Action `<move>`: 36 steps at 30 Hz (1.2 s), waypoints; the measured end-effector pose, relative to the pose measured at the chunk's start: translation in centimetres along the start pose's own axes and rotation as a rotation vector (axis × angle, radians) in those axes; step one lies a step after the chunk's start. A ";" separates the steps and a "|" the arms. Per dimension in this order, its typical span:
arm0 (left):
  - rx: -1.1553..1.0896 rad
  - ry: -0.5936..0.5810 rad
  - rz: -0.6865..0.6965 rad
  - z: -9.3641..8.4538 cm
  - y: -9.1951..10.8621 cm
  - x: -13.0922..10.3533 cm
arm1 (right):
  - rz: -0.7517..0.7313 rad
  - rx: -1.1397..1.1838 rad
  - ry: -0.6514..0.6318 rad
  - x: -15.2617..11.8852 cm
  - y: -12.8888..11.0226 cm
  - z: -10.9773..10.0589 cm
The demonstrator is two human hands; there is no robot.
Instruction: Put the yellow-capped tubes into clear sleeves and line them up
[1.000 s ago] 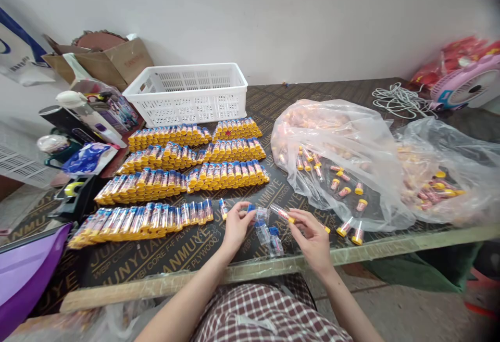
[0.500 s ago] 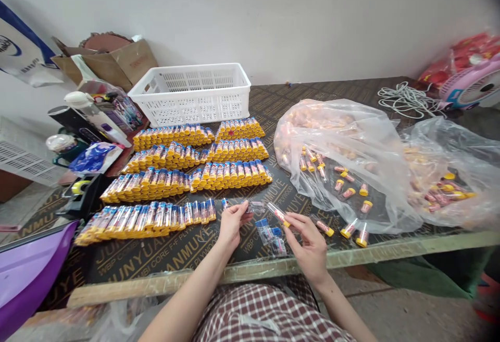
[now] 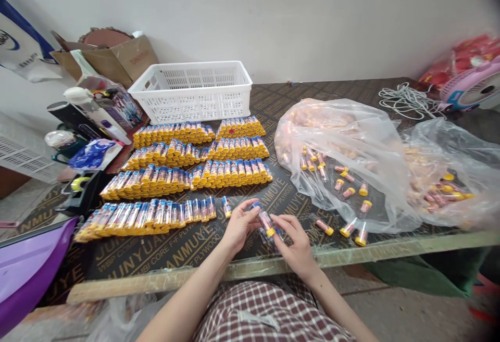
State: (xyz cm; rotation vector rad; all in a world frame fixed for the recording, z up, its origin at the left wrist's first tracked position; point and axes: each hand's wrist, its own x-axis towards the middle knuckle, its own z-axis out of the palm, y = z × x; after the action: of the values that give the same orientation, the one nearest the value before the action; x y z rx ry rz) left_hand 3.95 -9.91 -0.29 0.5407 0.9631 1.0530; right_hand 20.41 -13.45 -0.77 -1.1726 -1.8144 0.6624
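Note:
Between my hands is a small clear tube [image 3: 265, 220] with a pink-red label, a yellow cap at its lower end and blue at its upper end. My left hand [image 3: 239, 226] pinches it near the blue end. Fingers of my right hand [image 3: 296, 244] close round the yellow-capped end. Flat clear-and-blue plastic pieces lie on the table under the hands, mostly hidden. Left of my left hand is a single blue-topped tube [image 3: 226, 207], beside a row of similar tubes [image 3: 156, 216]. A tube without a blue top [image 3: 324, 226] lies right of my right hand.
Stacked tubes [image 3: 230, 174] fill the table's left half, before a white plastic basket [image 3: 199, 101]. Plastic bags [image 3: 351, 134] with many loose tubes spread on the right. A tape dispenser [image 3: 81, 191] and purple tray [image 3: 35, 279] are at left; a pink fan [image 3: 472, 86] and coiled cable [image 3: 408, 100] at right.
My hands have come together on the tube, which was in my right hand alone. Its upper end now shows blue. The clear plastic piece in my left hand no longer shows separately.

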 end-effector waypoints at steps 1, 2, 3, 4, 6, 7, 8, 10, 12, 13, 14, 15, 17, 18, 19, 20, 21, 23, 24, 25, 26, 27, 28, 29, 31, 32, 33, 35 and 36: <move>0.010 -0.023 -0.024 0.1 0.0 -0.2 | -0.020 -0.025 0.008 0.1 0.1 0.0; 0.032 -0.053 -0.046 0.2 0.0 -0.4 | -0.035 -0.035 0.001 0.2 0.1 0.0; 0.058 -0.090 -0.067 0.3 0.0 -0.6 | -0.048 -0.029 -0.021 0.3 0.2 -0.1; 0.079 -0.127 -0.087 0.4 0.0 -0.8 | -0.060 -0.009 -0.056 0.4 0.2 -0.2; 0.102 -0.175 -0.117 0.6 -0.1 -1.1 | -0.080 0.051 -0.143 0.5 0.2 -0.3; 0.104 -0.183 -0.127 0.8 -0.1 -1.3 | -0.083 0.082 -0.179 0.5 0.3 -0.3; 0.105 -0.187 -0.136 0.9 -0.1 -1.4 | -0.083 0.112 -0.203 0.5 0.3 -0.3; 0.108 -0.187 -0.149 1.1 -0.1 -1.5 | -0.070 0.160 -0.218 0.4 0.4 -0.2; 0.111 -0.183 -0.149 1.2 -0.1 -1.6 | -0.051 0.189 -0.207 0.2 0.6 -0.1; 0.110 -0.180 -0.146 1.2 -0.1 -1.7 | -0.044 0.197 -0.200 0.2 0.6 0.0; 0.109 -0.175 -0.144 1.3 -0.1 -1.7 | -0.040 0.203 -0.196 0.1 0.6 0.1; 0.107 -0.170 -0.142 1.3 -0.1 -1.7 | -0.038 0.208 -0.191 0.1 0.7 0.1; 0.106 -0.159 -0.140 1.3 -0.2 -1.7 | -0.039 0.222 -0.180 0.0 0.7 0.2; 0.106 -0.155 -0.140 1.3 -0.2 -1.8 | -0.040 0.230 -0.176 0.0 0.6 0.2; 0.107 -0.151 -0.140 1.3 -0.2 -1.8 | -0.040 0.238 -0.173 0.0 0.6 0.2; 0.107 -0.148 -0.140 1.3 -0.3 -1.8 | -0.041 0.246 -0.171 0.0 0.6 0.2; 0.107 -0.145 -0.139 1.3 -0.3 -1.8 | -0.041 0.254 -0.170 0.0 0.6 0.2; 0.105 -0.142 -0.139 1.3 -0.3 -1.8 | -0.042 0.269 -0.167 0.0 0.6 0.2; 0.104 -0.140 -0.140 1.4 -0.3 -1.8 | -0.044 0.278 -0.166 0.0 0.6 0.3; 0.102 -0.138 -0.141 1.4 -0.2 -1.8 | -0.047 0.287 -0.164 0.0 0.6 0.3; 0.100 -0.135 -0.142 1.4 -0.2 -1.9 | -0.050 0.296 -0.162 0.0 0.6 0.3; 0.097 -0.131 -0.144 1.4 -0.1 -1.9 | -0.052 0.305 -0.161 0.0 0.7 0.3; 0.094 -0.126 -0.145 1.5 -0.1 -1.9 | -0.053 0.313 -0.160 0.0 0.7 0.3; 0.092 -0.121 -0.146 1.6 -0.1 -2.0 | -0.052 0.320 -0.158 0.0 0.7 0.4; 0.091 -0.111 -0.147 1.7 -0.1 -2.1 | -0.047 0.328 -0.155 0.0 0.7 0.5; 0.093 -0.106 -0.146 1.7 -0.2 -2.1 | -0.046 0.332 -0.156 0.0 0.7 0.5; 0.097 -0.103 -0.145 1.8 -0.2 -2.2 | -0.047 0.334 -0.160 0.1 0.6 0.5; 0.113 -0.103 -0.131 1.6 -0.2 -2.0 | -0.051 0.330 -0.180 0.2 0.4 0.4; 0.139 -0.098 -0.111 1.3 -0.1 -1.8 | -0.053 0.320 -0.193 0.3 0.4 0.3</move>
State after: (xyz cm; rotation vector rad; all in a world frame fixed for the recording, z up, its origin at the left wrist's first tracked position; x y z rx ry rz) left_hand 4.79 -11.45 1.01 0.6404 0.9734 0.8574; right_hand 20.28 -12.99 -1.07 -0.8690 -1.8071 1.0213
